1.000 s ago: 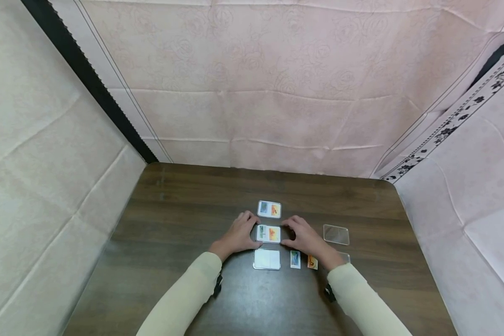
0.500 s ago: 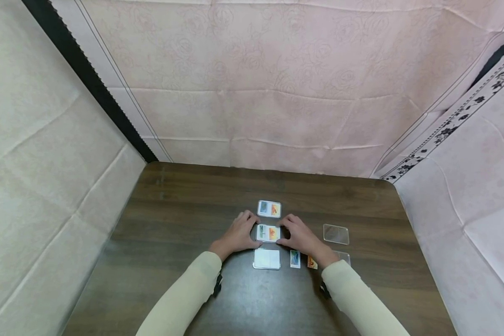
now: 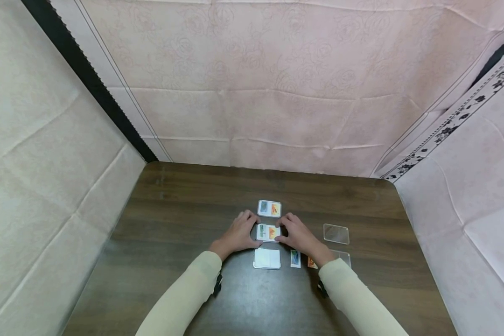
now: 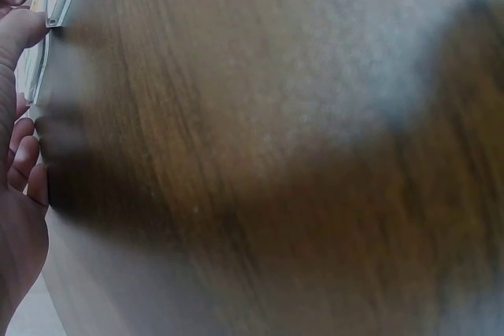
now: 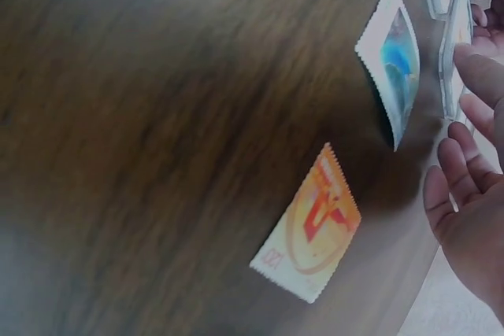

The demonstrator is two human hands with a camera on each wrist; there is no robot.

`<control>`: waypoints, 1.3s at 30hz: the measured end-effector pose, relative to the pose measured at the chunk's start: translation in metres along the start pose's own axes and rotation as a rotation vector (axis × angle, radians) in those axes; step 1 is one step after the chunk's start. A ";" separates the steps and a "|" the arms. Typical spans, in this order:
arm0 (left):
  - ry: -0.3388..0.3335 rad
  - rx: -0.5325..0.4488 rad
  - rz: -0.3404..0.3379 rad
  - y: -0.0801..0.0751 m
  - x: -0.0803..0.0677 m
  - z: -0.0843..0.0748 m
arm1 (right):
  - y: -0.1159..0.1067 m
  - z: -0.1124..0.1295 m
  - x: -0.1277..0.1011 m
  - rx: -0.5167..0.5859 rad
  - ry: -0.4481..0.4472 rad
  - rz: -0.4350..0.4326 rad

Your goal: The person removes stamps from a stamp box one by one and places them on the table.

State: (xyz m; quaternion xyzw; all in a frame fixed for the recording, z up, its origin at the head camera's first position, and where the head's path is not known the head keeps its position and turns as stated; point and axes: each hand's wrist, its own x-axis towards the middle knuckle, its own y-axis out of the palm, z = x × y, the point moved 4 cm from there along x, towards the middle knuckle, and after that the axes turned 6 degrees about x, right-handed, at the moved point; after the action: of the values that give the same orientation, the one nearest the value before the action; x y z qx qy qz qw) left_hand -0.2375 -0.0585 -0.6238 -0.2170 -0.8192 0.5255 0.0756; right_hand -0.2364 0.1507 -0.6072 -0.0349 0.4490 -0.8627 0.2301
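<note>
A clear plastic case (image 3: 268,233) with a green-blue stamp and an orange stamp on white lies flat between both hands. My left hand (image 3: 237,234) holds its left side, thumb at the near corner and fingers at the far one. My right hand (image 3: 299,234) holds the right side the same way, its thumb and finger over that edge. Nearer me lies a similar case with a plain white face (image 3: 266,259). Just right of that sit a blue stamp (image 5: 400,60) and an orange stamp (image 5: 311,230), the latter partly hidden by the right wrist in the head view.
Beyond the hands lies another case with two stamps (image 3: 269,208). To the right are a clear plastic cover (image 3: 336,234) and a second one (image 3: 344,256), partly behind the right wrist. Pale cloth walls (image 3: 277,93) border the brown wooden table (image 3: 172,214).
My right hand has moved left, from beside the middle case onto its right edge. The left hand and the other things have stayed in place.
</note>
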 end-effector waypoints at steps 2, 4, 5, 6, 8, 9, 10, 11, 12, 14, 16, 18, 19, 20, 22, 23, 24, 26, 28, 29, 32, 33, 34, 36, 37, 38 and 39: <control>-0.004 0.004 0.004 0.001 0.000 0.001 | 0.000 0.000 0.001 0.013 0.020 0.004; -0.006 0.003 0.005 0.001 0.001 0.001 | 0.000 0.000 0.002 0.031 0.040 0.012; -0.008 0.003 0.006 0.001 0.001 0.001 | 0.001 0.000 0.002 0.038 0.049 0.017; -0.009 0.003 0.008 0.001 0.000 0.001 | 0.001 0.000 0.003 0.043 0.057 0.022; -0.009 -0.002 0.006 0.001 0.000 0.001 | 0.000 0.001 0.003 0.052 0.065 0.030; -0.008 -0.004 0.005 0.001 0.000 0.001 | 0.000 0.001 0.004 0.058 0.068 0.033; -0.007 -0.004 0.004 0.002 0.000 0.001 | 0.000 0.001 0.004 0.061 0.070 0.037; -0.008 -0.003 0.004 0.002 0.000 0.001 | 0.000 0.000 0.005 0.063 0.071 0.041; -0.008 -0.003 0.003 0.002 0.000 0.001 | 0.000 0.000 0.006 0.072 0.072 0.043; -0.008 -0.003 0.001 0.002 0.000 0.001 | 0.000 0.000 0.007 0.086 0.076 0.043; -0.010 0.000 0.003 0.002 0.000 0.001 | 0.000 -0.002 0.008 0.099 0.075 0.037; -0.012 0.002 0.007 0.002 0.000 0.001 | 0.000 -0.002 0.009 0.120 0.075 0.022; -0.010 0.002 0.006 0.001 0.000 0.001 | 0.000 -0.003 0.009 0.126 0.073 0.013; -0.009 0.001 0.005 0.001 0.000 0.000 | -0.001 -0.003 0.009 0.136 0.071 0.000; -0.003 0.001 0.001 0.000 0.000 0.000 | -0.002 -0.003 0.009 0.155 0.064 -0.023; 0.000 -0.002 -0.001 0.000 0.000 0.000 | -0.002 -0.003 0.009 0.164 0.065 -0.033; 0.003 -0.003 -0.004 -0.001 0.000 -0.001 | -0.003 -0.003 0.009 0.175 0.067 -0.042; 0.005 -0.005 -0.005 -0.001 0.000 -0.001 | -0.004 -0.003 0.009 0.207 0.076 -0.048; 0.002 -0.006 -0.003 -0.001 0.000 -0.001 | -0.005 -0.003 0.009 0.240 0.093 -0.044; 0.000 -0.009 -0.001 -0.001 0.000 -0.001 | -0.005 -0.003 0.009 0.256 0.099 -0.038; -0.003 -0.012 0.002 -0.001 0.000 -0.001 | -0.006 -0.002 0.009 0.277 0.101 -0.019; -0.002 -0.012 0.002 -0.002 0.000 -0.001 | -0.006 -0.002 0.009 0.265 0.095 -0.015; -0.002 -0.013 0.002 -0.002 0.000 -0.002 | -0.005 -0.002 0.009 0.251 0.090 -0.008; 0.001 -0.009 -0.001 -0.002 -0.001 -0.002 | -0.003 -0.001 0.010 0.204 0.077 0.001; 0.002 -0.006 -0.003 -0.002 -0.001 -0.002 | -0.002 0.000 0.010 0.179 0.076 0.006; 0.002 -0.004 -0.004 -0.002 -0.001 -0.002 | -0.001 0.000 0.010 0.158 0.078 0.011; 0.001 -0.003 -0.004 -0.002 -0.001 -0.002 | 0.000 0.001 0.010 0.136 0.081 0.016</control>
State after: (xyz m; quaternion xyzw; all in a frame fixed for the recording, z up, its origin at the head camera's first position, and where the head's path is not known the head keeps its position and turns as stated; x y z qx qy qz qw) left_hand -0.2366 -0.0578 -0.6207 -0.2157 -0.8204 0.5239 0.0768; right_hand -0.2454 0.1457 -0.6084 0.0190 0.3988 -0.8900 0.2203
